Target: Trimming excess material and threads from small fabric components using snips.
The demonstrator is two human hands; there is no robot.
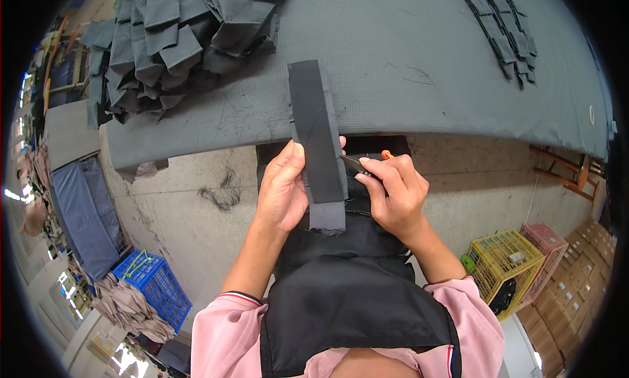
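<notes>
A long dark grey fabric strip (316,135), with a lighter grey backing and frayed edges, lies lengthwise in front of me. Its far end rests on the grey covered table (380,63), while the near end hangs past the table's edge over my black apron. My left hand (283,188) grips the strip's left side, thumb on top; a fingertip shows at the right side. Closed around a small dark pointed tool (354,164), which looks like thread snips, my right hand (401,193) brings the tip against the strip's right edge. An orange bit shows above that hand.
A heap of grey fabric pieces (164,44) lies on the table at far left, and rows of similar pieces (504,31) at far right. Loose threads lie on the floor. A blue crate (157,286) stands left; a yellow crate (501,266), pink crate and cartons stand right.
</notes>
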